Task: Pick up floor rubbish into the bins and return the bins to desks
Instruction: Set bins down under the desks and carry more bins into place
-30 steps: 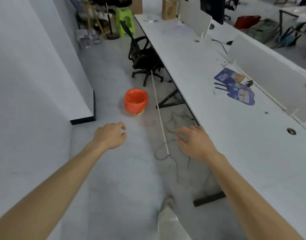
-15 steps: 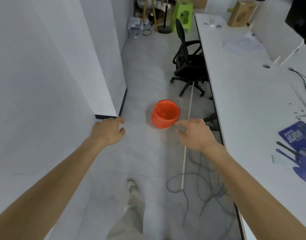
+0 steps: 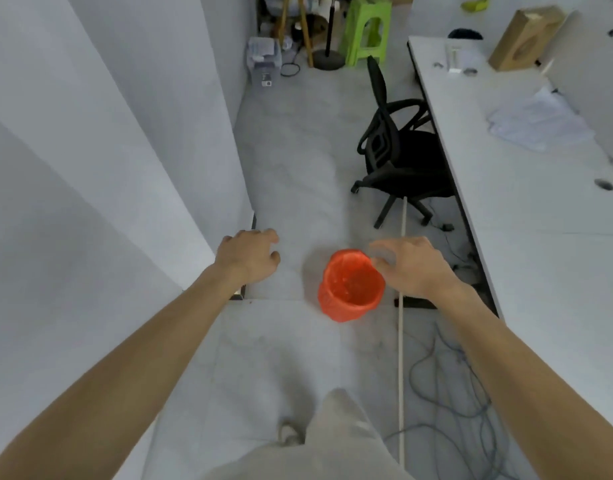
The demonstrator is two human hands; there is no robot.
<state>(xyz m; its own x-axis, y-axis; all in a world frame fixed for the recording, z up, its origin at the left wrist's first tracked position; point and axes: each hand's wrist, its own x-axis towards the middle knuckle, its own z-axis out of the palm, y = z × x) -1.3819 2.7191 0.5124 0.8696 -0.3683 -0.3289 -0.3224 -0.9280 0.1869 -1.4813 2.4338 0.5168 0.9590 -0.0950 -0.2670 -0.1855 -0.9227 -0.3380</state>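
Hovering at the right rim of the orange bin (image 3: pixel 350 289), the right hand (image 3: pixel 412 268) spreads wide, apparently to grip it; the left hand (image 3: pixel 249 258), loosely curled and empty, is free for rubbish.

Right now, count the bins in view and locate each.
1. The orange bin stands on the floor, left of the desk, nearer than the black chair; others may hide under the desk.

Reaching forward with both bare arms from the lower corners toward mid-frame. Holding the left hand (image 3: pixel 249 259) left of centre, palm down, fingers loosely curled, empty. Holding the right hand (image 3: pixel 414 268) right of centre, palm down, fingers spread, slightly bent.
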